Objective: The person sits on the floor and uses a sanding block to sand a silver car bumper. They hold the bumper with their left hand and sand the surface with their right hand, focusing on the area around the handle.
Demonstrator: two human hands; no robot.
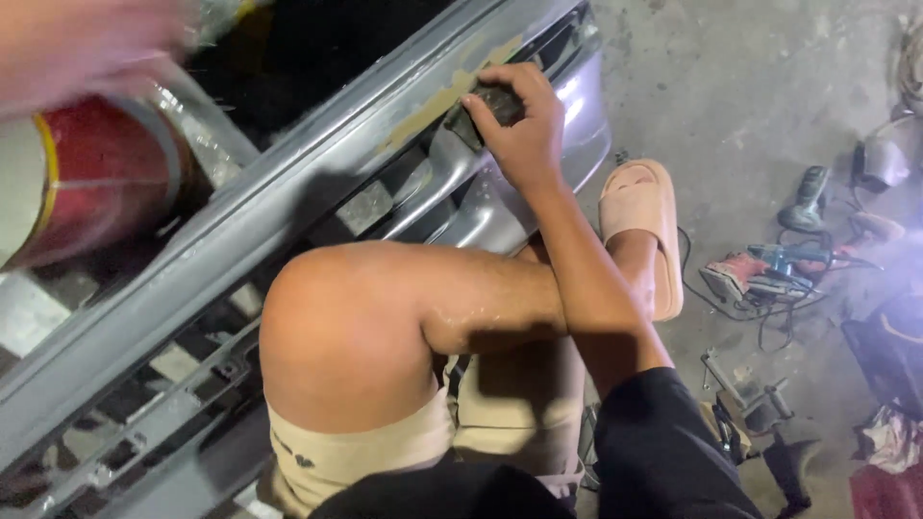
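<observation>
My right hand (524, 130) presses a dark sanding block (492, 104) against a grey car bumper (288, 192), beside a beige patch of filler (437, 101). My left hand (87, 43) is blurred at the top left, gripping a clear plastic bottle (216, 14) above a red and white can (82, 183). My bare knee (346, 327) is raised in front of the bumper.
My foot in a beige slide sandal (644, 221) rests on the concrete floor. Power tools with cables (769, 269) lie to the right, with a clamp-like metal tool (745, 389) and rags (889, 442) near the lower right.
</observation>
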